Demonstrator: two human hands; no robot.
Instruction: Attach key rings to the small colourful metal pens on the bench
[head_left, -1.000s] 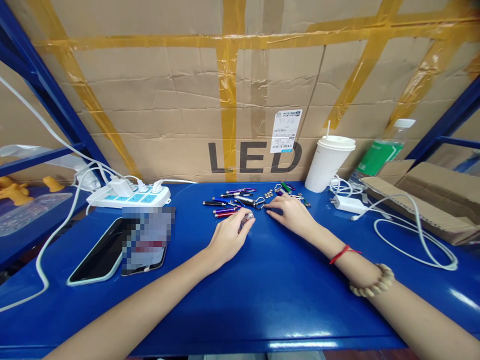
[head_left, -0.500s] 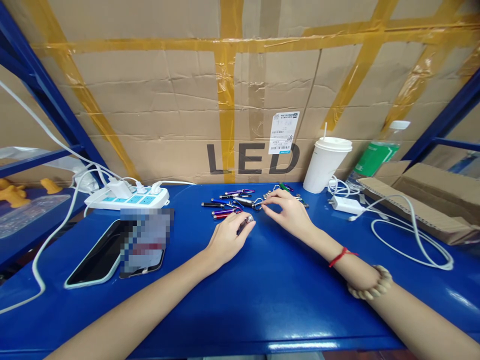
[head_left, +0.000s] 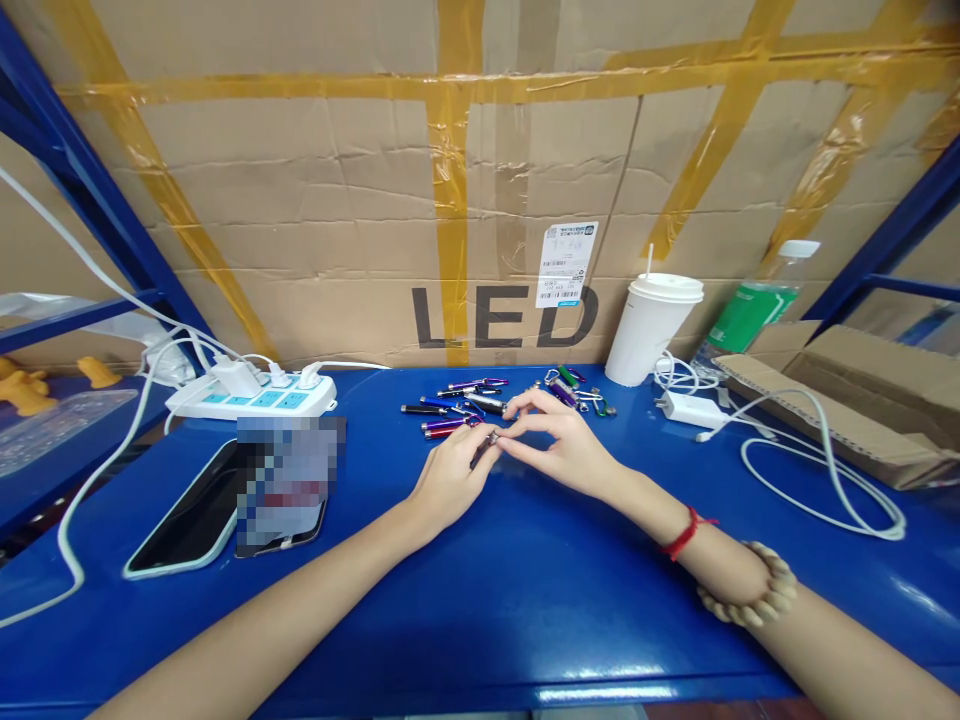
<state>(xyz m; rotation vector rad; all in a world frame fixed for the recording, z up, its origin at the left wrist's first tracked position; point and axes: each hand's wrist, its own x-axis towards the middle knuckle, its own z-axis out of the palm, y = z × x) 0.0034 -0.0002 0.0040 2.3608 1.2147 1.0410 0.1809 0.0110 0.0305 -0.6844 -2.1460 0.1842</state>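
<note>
My left hand (head_left: 455,475) is closed around a small dark, shiny tube (head_left: 482,450), which looks like a keychain flashlight; the fingers hide most of it. My right hand (head_left: 559,440) pinches at the tube's upper end, thumb and fingertip together, so what lies between them is too small to make out. Just beyond the left fingers lie several slim keychain flashlights (head_left: 442,428) in red, purple, blue, black and silver. Behind the right hand is a loose pile of small carabiner clips (head_left: 568,376), some green and purple, with metal rings.
On the left are two phones (head_left: 184,510), one partly pixelated, and a white power strip (head_left: 259,397). To the right stand a white lidded cup (head_left: 649,330), a green-labelled bottle (head_left: 754,310), a charger with cable (head_left: 694,412) and an open cardboard box (head_left: 870,400). A large carton (head_left: 337,220) backs the blue table.
My right hand has moved left and slightly nearer, from beside the silver flashlight to the tube in my left hand. The clip pile shows more now. My left hand has barely moved.
</note>
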